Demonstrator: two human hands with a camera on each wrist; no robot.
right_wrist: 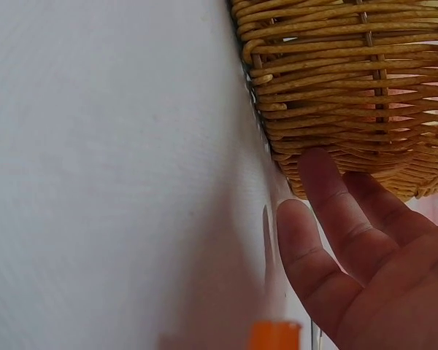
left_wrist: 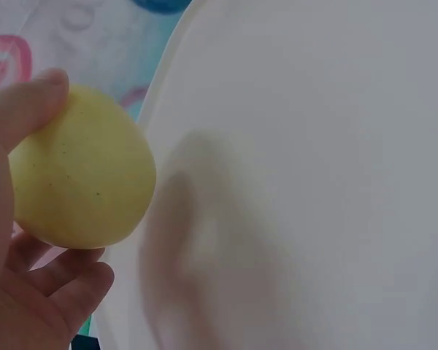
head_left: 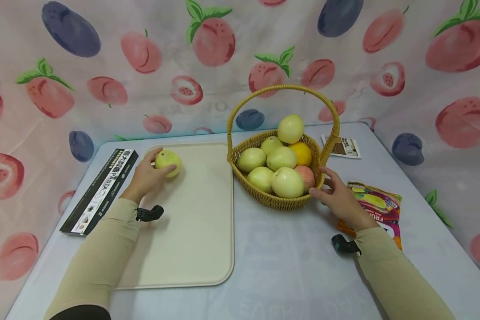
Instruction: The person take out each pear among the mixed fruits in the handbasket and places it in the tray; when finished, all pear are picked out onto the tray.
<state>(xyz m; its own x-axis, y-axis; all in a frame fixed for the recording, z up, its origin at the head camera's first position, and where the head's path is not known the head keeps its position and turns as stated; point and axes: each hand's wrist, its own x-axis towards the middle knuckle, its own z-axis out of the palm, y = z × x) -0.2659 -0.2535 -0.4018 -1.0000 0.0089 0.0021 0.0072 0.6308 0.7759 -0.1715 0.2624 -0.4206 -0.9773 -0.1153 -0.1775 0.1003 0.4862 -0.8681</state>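
Note:
My left hand (head_left: 148,175) holds a round yellow-green apple (head_left: 168,163) between thumb and fingers, over the far left part of a cream tray (head_left: 196,222). In the left wrist view the smooth apple (left_wrist: 87,171) shows tiny dark specks, and the hand's shadow falls on the tray. My right hand (head_left: 339,198) is at the right side of a woven basket (head_left: 277,202) with a tall arched handle. Its fingers (right_wrist: 336,197) extend toward the basket's side, fingertips at the weave. Several pale green fruits (head_left: 281,158), an orange (head_left: 302,154) and a reddish fruit (head_left: 305,177) fill the basket.
A black-and-white pasta box (head_left: 101,191) lies along the tray's left side. Right of the basket is a colourful fruit candy bag (head_left: 377,206), partly behind my right hand. A small brown-and-white packet (head_left: 345,147) lies behind it. A fruit-patterned cloth (head_left: 156,89) hangs at the back.

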